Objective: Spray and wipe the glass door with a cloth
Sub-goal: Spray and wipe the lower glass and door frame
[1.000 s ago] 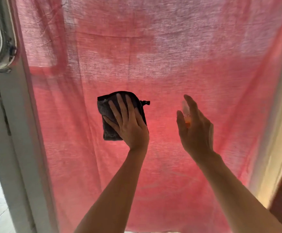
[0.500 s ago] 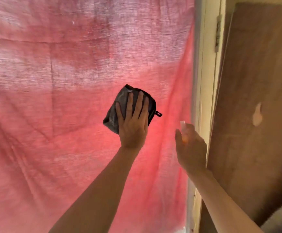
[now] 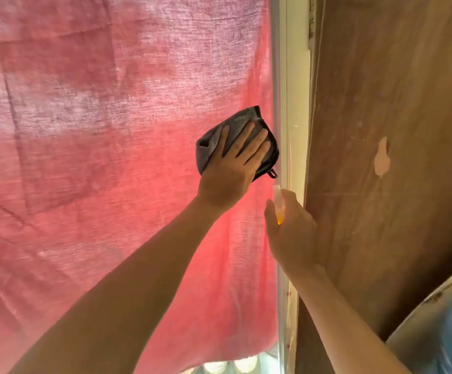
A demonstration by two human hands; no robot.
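- The glass door, backed by a red curtain, fills the view left of the pale frame.
- The left hand presses the dark cloth flat on the glass with straight, spread fingers, just beside the frame.
- The right hand, below the cloth at the frame, grips a small spray bottle.
- To wipe well: keep the palm flat, run overlapping strokes along the frame edge, and spray ahead of the cloth.

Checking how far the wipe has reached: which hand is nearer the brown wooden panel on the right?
Right. The right hand, holding the spray bottle, is just beside the wooden panel; the left hand presses the cloth farther left.
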